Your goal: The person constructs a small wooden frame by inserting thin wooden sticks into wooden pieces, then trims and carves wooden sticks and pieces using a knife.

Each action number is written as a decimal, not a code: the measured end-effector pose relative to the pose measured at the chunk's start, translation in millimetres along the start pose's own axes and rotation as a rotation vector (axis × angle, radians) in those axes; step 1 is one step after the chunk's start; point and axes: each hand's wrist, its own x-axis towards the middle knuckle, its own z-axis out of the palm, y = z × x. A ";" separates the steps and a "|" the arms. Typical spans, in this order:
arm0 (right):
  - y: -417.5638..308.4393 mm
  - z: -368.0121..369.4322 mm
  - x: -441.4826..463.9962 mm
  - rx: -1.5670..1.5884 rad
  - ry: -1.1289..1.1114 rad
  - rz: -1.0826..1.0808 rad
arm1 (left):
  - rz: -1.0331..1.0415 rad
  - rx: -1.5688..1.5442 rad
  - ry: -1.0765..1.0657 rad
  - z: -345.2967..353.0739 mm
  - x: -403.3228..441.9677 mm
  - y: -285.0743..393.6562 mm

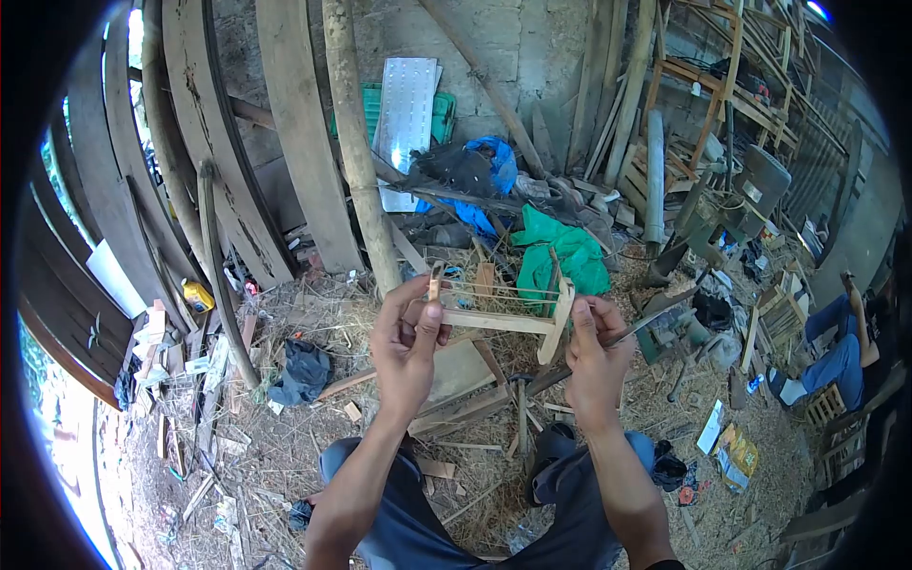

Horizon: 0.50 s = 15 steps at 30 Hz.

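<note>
A small wooden frame (pixel 499 322) is held up in front of the knees, above the littered ground (pixel 313 494), with its long bar set nearly level between two end pieces. By the left hand (pixel 407 347) the left end piece (pixel 435 287) is gripped, the thumb being pressed on its near side and the other fingers being curled in behind it, so that no open gap is left. At the opposite end, the fingers of the right hand (pixel 597 356) are bent and drawn in toward the thumb, just beside the tilted right end piece (pixel 557 323); whether that piece is pinched by them or only touched cannot be told. Thin cords (pixel 494 289) are stretched above the bar, between the two end pieces. A long dark strip (pixel 665 309) is seen passing by the right hand and slanting up to the right; whether it is held cannot be told either. Beyond the frame, a green sheet (pixel 565 252) is crumpled near a blue tarp (pixel 492 166). At the far right, another person (pixel 836 347) in blue trousers is partly seen.
</note>
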 end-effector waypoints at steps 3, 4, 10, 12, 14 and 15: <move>-0.5 -2.0 0.5 -0.009 0.003 0.017 | 0.013 -0.049 0.010 2.2 1.4 0.1; -1.5 -1.8 1.8 -0.017 -0.004 0.022 | -0.065 -0.105 0.009 1.5 2.8 1.2; -1.4 -1.3 4.3 -0.089 -0.013 -0.007 | -0.225 -0.258 -0.025 -6.9 8.4 -1.2; -1.0 -1.9 4.7 -0.108 -0.018 -0.022 | -0.230 -0.259 -0.038 -8.3 9.2 -2.6; 0.7 -3.5 4.1 -0.130 -0.014 -0.039 | -0.234 -0.271 -0.012 -7.6 9.0 -2.6; 3.2 -2.9 4.5 -0.142 -0.006 -0.067 | -0.236 -0.275 -0.021 -7.0 9.4 -2.1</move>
